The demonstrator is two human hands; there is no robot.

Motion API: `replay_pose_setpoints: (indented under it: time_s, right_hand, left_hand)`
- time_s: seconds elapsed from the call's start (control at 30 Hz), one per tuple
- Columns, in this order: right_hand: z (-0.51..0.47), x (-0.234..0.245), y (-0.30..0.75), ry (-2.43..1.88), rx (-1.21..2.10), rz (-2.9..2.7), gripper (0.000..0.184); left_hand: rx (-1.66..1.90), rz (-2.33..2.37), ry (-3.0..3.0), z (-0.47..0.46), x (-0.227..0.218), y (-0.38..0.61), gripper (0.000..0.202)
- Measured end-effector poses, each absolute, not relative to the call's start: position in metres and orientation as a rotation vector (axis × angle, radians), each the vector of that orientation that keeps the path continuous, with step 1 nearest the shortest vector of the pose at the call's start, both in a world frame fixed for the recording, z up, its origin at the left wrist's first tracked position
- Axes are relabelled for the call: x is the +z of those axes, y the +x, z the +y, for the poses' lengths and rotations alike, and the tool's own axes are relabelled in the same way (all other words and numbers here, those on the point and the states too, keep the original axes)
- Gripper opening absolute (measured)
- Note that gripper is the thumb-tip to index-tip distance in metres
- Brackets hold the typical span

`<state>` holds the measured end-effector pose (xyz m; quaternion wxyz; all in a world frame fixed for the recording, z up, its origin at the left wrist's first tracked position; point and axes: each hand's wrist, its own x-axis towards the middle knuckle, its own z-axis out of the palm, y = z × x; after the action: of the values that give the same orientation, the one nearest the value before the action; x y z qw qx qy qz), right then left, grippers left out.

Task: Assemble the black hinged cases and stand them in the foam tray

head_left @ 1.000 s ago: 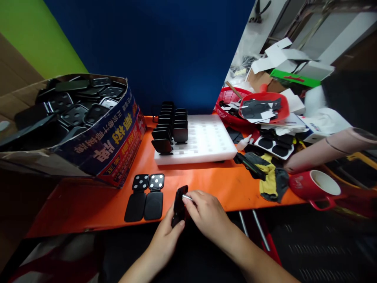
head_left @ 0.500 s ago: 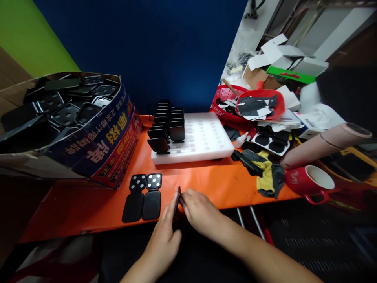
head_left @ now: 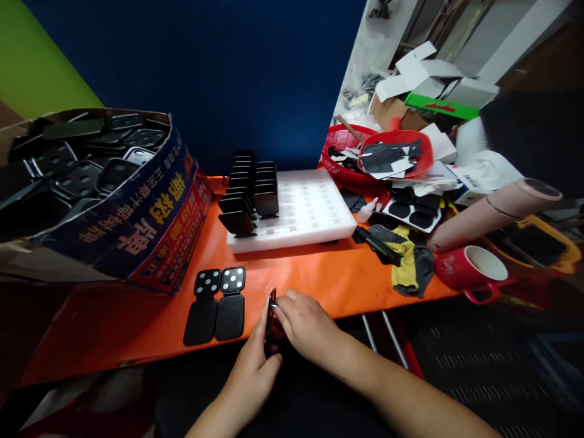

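Note:
Over the front edge of the orange table, my left hand (head_left: 256, 360) grips a thin black hinged case (head_left: 270, 331), held upright and nearly edge-on. The fingers of my right hand (head_left: 306, 321) are closed on the upper right side of the same case; its inner face is mostly in shadow and partly hidden by them. To the left, two similar black cases lie unfolded side by side on the table, the left case (head_left: 199, 320) and the right case (head_left: 229, 317). Each has a small flap with several pale round dots at its far end.
A cardboard box (head_left: 150, 237) heaped with black cases stands at left. Behind my hands, a white foam tray (head_left: 305, 210) holds upright black cases. On the right are a red basket (head_left: 335, 135), grey-yellow gloves (head_left: 404, 277), a red mug (head_left: 456, 274) and a pink tumbler (head_left: 497, 210).
My right fingers have shifted slightly on the case, and more of its dark right side shows. The view has swung a little, moving the table and box leftward.

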<state>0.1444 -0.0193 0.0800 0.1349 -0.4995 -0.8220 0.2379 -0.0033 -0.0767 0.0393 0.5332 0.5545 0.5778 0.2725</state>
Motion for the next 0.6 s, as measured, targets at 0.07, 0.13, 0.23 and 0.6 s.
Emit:
replay_pose_setpoints:
  time_s: [0.07, 0.13, 0.23, 0.6]
  right_hand:
    - [-0.019, 0.081, 0.146, -1.439, 0.700, -2.363, 0.024]
    - [-0.019, 0.084, 0.148, -1.399, 0.745, -2.347, 0.024]
    - [-0.018, 0.089, 0.152, -1.312, 0.838, -2.370, 0.026]
    - [-0.020, 0.079, 0.145, -1.249, 1.141, -2.055, 0.019]
  left_hand:
    - [0.649, 1.384, 1.339, -0.076, 0.039, -0.003, 0.077]
    - [0.634, 1.412, 1.385, -0.075, 0.040, -0.004, 0.071]
    - [0.590, 1.416, 1.421, -0.073, 0.043, -0.004, 0.058]
    - [0.765, 1.294, 1.010, -0.069, 0.044, 0.002, 0.053]
